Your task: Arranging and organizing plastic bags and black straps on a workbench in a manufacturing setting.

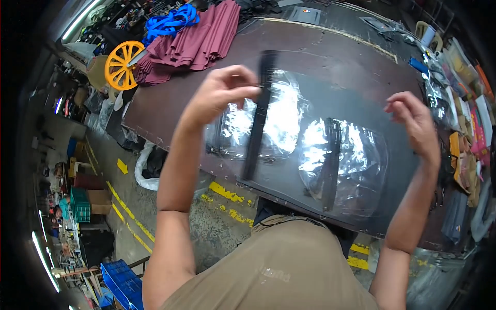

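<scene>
My left hand [223, 94] is raised over the table, thumb and fingers closed on a long black strip [260, 111] that looks like zipper tape; motion blurs it. Behind and below the strip lies a shiny clear plastic sheet piece [284, 119]. Another clear plastic piece [361, 170], rounded at its edges and crossed by a dark band [332, 160], rests to the right, near the table's front edge. My right hand [417, 126] hovers above the table's right side, apart from the plastic. Its fingers are loosely bent and apart, and no object shows in them.
The dark table [320, 57] has a stack of maroon fabric pieces [206, 39] and blue straps [170, 23] at its far left, beside a yellow spoked wheel [123, 65]. Pouches and packets [460, 160] crowd the right edge. A blue crate [121, 281] stands on the floor at lower left.
</scene>
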A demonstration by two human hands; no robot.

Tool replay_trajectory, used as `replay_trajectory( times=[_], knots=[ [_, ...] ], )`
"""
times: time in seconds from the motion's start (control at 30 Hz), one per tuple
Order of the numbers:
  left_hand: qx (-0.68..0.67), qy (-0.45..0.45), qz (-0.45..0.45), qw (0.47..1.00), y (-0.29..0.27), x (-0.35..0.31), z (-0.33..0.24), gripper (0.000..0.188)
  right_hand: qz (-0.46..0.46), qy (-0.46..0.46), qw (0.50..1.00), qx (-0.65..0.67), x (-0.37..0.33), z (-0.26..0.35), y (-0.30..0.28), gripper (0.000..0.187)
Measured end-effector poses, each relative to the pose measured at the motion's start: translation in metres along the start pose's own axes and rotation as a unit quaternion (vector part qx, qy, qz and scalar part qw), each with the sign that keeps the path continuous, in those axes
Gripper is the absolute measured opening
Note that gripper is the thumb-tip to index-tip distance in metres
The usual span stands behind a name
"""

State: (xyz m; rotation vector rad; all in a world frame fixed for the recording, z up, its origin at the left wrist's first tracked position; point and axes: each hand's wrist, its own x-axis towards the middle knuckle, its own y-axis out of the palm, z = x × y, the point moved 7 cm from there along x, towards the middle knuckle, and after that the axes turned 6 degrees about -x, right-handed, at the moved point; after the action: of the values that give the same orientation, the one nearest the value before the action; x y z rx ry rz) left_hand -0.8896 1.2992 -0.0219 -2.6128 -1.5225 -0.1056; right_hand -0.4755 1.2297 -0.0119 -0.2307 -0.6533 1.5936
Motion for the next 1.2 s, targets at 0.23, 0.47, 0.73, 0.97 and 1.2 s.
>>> replay_trajectory(
  times=[0.23,0.47,0.73,0.97,1.2],
  knots=[
    [0.094,-0.213,-0.132,0.963,-0.168,0.005,0.175,0.015,0.106,0.081,0.980,-0.147,0.003,-0.139,0.123,0.029],
    [0.117,-0.220,-0.134,0.959,-0.196,0.004,0.220,0.018,0.115,0.024,0.970,-0.211,-0.005,-0.157,0.153,0.030],
    [0.603,-0.064,-0.209,0.767,-0.150,0.010,0.141,0.063,0.125,0.032,0.962,-0.241,-0.009,-0.137,0.141,0.018],
    [0.707,0.131,-0.148,0.679,0.012,0.024,0.064,0.058,0.135,-0.032,0.965,-0.223,-0.053,-0.053,0.084,0.010],
    [0.064,0.131,0.309,0.940,0.233,-0.027,0.015,0.100,0.115,-0.161,0.968,-0.152,-0.085,0.098,0.035,0.014]
  ],
)
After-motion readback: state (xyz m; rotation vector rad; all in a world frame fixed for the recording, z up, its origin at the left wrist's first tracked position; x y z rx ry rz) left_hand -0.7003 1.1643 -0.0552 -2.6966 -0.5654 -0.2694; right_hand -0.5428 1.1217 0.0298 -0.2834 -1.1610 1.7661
